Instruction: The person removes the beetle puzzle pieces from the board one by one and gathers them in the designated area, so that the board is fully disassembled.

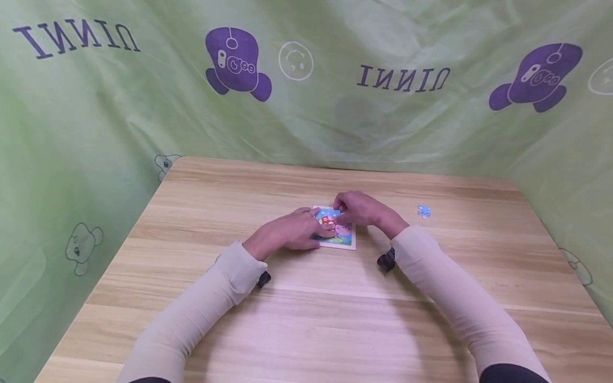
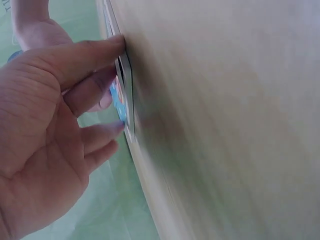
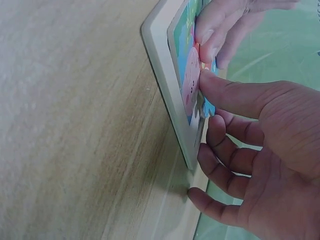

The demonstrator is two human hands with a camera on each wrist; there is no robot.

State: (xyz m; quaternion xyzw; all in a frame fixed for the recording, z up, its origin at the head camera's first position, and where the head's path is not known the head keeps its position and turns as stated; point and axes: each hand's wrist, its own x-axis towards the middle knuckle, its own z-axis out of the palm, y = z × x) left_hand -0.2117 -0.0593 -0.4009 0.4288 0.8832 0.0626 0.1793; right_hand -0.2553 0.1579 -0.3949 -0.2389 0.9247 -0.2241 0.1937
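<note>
A small jigsaw puzzle (image 1: 341,239) with a pink cartoon figure lies in a white-framed tray (image 3: 159,40) on the table. From the left side, my left hand (image 1: 298,230) rests its straight fingers over the picture. The left wrist view shows its thumb at the tray's near edge. My right hand (image 1: 362,209) is at the far right corner, where thumb and curled index finger pinch a puzzle piece (image 3: 205,107) at the picture's surface. Bare tray shows beside that piece. The fingers partly hide the picture.
One loose blue puzzle piece (image 1: 423,211) lies on the wooden table (image 1: 306,319), right of the tray. A green printed curtain (image 1: 330,106) hangs behind the table and along both sides. Black wrist devices (image 1: 386,260) sit under the sleeves.
</note>
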